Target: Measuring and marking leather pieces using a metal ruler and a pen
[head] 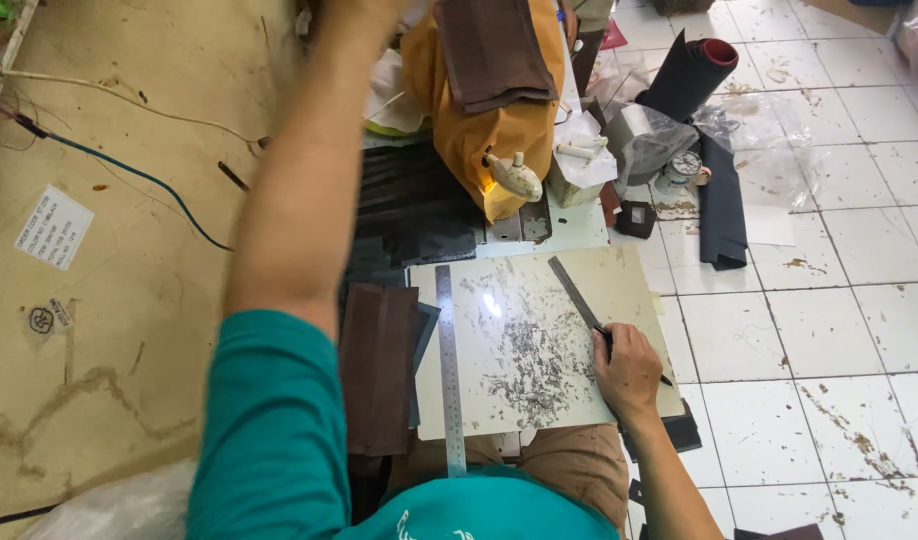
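Even, bright daylight fills the scene, soft and without hard shadows. A small white glare spot sits near the middle of the pale cutting board (pixel 539 340); the white floor tiles (pixel 859 260) right of the board look slightly washed out. Above the board, the raised arm is mildly blurred. Straight lines bow slightly toward the frame's edges, well away from the board.

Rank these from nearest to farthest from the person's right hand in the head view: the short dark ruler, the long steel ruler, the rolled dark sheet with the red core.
From the right hand:
1. Short dark ruler, just above the hand on the cutting board.
2. Long steel ruler, along the board's left edge.
3. Rolled dark sheet, far up on the tiled floor.
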